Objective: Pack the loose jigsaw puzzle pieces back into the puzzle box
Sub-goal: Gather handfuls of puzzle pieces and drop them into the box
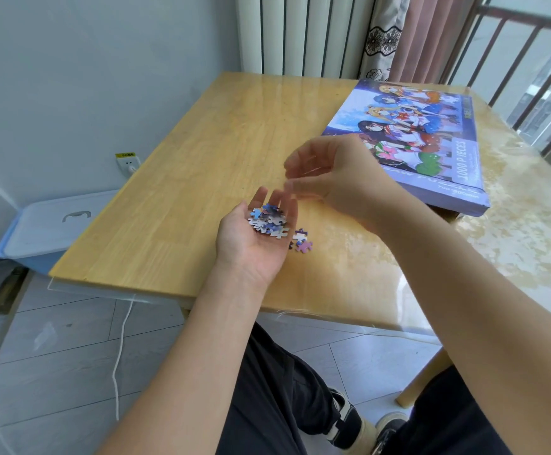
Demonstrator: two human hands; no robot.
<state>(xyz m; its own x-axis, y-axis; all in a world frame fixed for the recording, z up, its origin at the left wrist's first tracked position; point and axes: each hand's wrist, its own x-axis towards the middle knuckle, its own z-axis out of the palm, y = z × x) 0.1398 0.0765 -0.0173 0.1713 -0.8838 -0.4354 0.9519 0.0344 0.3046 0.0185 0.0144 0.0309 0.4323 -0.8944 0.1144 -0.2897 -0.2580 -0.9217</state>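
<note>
My left hand (254, 244) lies palm up over the wooden table (182, 178), its fingers relaxed, and carries a small heap of jigsaw pieces (269, 221). Just right of it a few loose pieces (302, 241), white and purple, lie on the table. My right hand (339, 178) hovers above and to the right of the heap, fingers loosely curled and blurred, with nothing visible in it. The closed puzzle box (431, 136), purple with a cartoon picture and "1000 PIECES", lies flat at the table's right back.
A white-lidded blue storage bin (54, 224) stands on the floor left of the table. A wall socket (128, 164) and a white cable (120, 349) are below the left edge. A radiator (300, 34), a curtain and a window railing are behind. My legs are under the front edge.
</note>
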